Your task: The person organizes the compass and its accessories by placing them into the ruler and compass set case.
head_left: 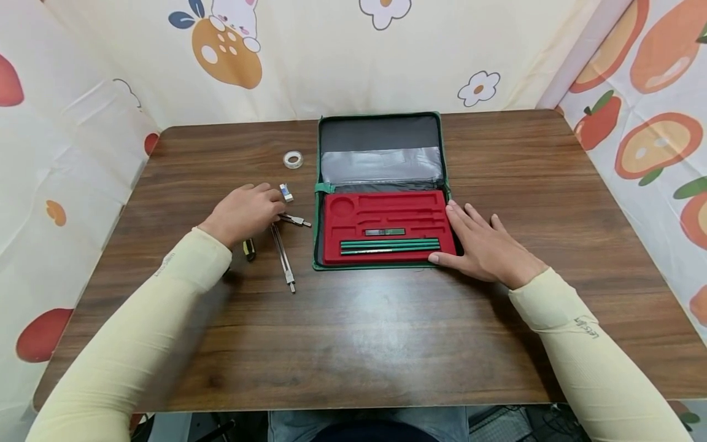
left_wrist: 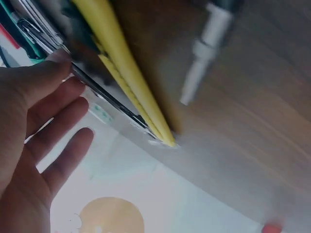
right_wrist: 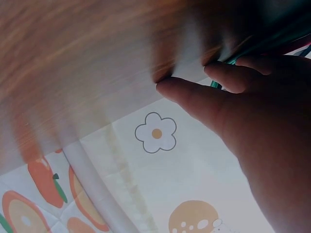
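Left hand [head_left: 245,212], left of centre in the head view: grip pinched on a thin metal tool [left_wrist: 104,92], thumb on one side, fingertip on the other; remaining fingers spread in the left wrist view. Head view puts two metal pieces at these fingertips, one pointing right [head_left: 297,220], one slanting down the frame [head_left: 284,258]; cannot tell which is held. A yellow-and-black object [head_left: 249,249] lies just below the wrist. Right hand [head_left: 488,245], right of centre: grip slack and holding nothing, fingers extended, resting against the right edge of the red tray [head_left: 353,253], thumb at its lower right corner. Tray sits in the lower half of the unfolded green case [head_left: 381,130], frame centre, and carries green pencils [head_left: 389,245] and a small green box [head_left: 385,232]. Eraser [head_left: 286,192] and tape roll [head_left: 293,159] lie on the desk [head_left: 386,344], upper centre, left of the case
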Demonstrator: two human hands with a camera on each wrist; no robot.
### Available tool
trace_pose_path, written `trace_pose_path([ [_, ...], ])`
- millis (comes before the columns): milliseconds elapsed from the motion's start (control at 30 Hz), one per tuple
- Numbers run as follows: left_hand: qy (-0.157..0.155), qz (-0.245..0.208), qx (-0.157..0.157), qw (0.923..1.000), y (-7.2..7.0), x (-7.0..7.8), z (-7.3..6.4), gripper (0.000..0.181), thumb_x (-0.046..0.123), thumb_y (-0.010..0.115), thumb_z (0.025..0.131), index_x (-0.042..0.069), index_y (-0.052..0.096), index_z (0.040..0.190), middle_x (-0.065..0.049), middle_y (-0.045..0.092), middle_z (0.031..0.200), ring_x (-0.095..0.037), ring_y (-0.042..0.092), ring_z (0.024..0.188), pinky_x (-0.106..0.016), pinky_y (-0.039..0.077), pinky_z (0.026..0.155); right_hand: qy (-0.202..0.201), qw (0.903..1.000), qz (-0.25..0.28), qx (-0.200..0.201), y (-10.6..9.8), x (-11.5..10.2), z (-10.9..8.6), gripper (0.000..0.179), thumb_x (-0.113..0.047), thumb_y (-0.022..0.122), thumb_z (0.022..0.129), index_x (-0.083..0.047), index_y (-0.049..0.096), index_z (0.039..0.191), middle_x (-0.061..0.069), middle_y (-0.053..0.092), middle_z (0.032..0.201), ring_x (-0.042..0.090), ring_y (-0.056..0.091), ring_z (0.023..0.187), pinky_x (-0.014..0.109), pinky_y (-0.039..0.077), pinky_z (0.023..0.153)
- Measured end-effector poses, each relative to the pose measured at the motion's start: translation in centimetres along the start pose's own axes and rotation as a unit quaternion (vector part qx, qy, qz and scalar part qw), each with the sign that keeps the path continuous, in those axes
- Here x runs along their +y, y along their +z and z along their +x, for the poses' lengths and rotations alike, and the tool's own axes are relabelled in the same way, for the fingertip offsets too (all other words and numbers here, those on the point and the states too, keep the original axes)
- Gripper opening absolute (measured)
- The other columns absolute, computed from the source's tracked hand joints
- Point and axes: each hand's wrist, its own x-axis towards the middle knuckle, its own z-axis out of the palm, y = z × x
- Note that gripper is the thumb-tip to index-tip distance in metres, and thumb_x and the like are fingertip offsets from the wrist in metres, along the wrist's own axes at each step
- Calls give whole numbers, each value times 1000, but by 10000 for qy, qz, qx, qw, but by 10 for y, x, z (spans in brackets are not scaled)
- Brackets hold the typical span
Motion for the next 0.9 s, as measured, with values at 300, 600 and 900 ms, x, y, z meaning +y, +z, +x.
trace_pose_path([
  [300,-94,20,-22,10000,-5,-5,-4,6,2,76,85,4,71,85,-10,71,84,-30,67,80,-46,52,75,-21,10000,-19,22,0,0,-1,115,-85,44,83,-9,7,161,11,6,167,38,3,152,70,2,112],
  [600,-463,-628,162,9968,-16,4,9,5,10,74,89,8,70,88,-8,72,84,-27,69,79,-47,53,75,-11,10000,16,-21,-1,-1,-2,115,-85,44,83,-10,6,161,12,5,167,39,3,152,71,1,112],
  [900,-174,-1096,115,9938,-28,34,43,5,12,68,94,8,70,91,-7,69,84,-25,66,75,-45,56,71,-73,10000,29,55,0,-1,-1,114,-84,44,84,-10,6,162,11,6,167,39,3,152,71,2,112],
])
